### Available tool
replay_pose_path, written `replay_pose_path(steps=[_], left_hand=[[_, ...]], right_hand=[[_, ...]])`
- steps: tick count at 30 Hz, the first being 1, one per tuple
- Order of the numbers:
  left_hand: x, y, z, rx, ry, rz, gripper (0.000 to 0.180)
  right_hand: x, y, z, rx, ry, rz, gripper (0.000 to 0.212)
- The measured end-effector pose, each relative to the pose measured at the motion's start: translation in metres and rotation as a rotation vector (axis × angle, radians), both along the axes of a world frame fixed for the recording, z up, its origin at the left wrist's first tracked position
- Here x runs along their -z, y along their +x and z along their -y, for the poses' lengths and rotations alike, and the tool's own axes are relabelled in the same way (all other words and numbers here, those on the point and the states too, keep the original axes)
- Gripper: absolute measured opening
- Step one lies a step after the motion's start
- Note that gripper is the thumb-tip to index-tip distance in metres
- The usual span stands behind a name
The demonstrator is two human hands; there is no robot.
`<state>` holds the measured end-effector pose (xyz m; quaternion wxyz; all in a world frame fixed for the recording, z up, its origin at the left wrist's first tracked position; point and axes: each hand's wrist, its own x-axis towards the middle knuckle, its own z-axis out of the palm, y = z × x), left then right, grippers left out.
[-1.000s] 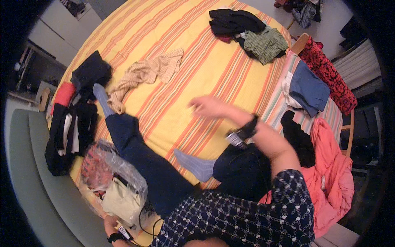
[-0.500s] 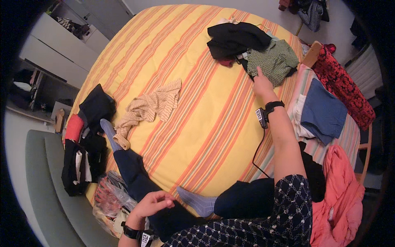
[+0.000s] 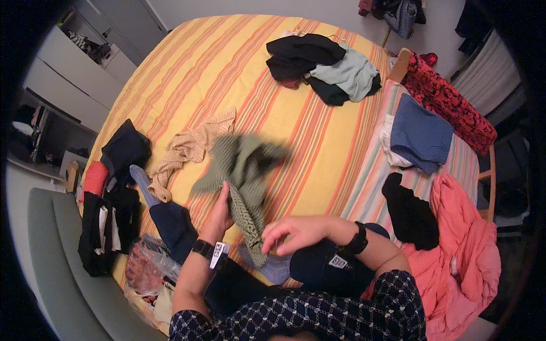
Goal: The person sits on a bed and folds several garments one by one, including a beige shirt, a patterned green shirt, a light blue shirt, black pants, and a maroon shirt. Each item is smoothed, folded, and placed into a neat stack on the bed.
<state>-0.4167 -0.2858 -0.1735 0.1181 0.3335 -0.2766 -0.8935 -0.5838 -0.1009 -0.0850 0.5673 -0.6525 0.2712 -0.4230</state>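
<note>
A green patterned knit garment hangs in front of me above the bed, its far end blurred by motion. My left hand is closed on its left side. My right hand is beside the garment's lower end, with its fingers loosely apart. A beige striped garment lies crumpled on the bed just beyond my left hand. Toward the far right of the bed is a pile with a black garment and a pale grey-green garment.
Dark folded clothes and a red piece lie at the left, near a clear plastic bag. On the right are blue folded cloth, a black garment and a large coral cloth. My legs stretch across the bed.
My right hand has come back from the far pile to near my lap. The green garment has left the pile, uncovering the pale one. My left hand has risen and gripped it.
</note>
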Motion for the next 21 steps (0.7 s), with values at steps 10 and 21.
replay_pose_path(steps=[10,21], left_hand=[[-0.025,0.109,0.012,-0.521,-0.326,0.126,0.018],[-0.155,0.129,0.079,-0.713,-0.379,-0.252,0.041]], right_hand=[[-0.02,0.021,-0.032,0.741,0.318,-0.273,0.029],[-0.026,0.087,-0.013,0.604,-0.16,-0.591,0.017]])
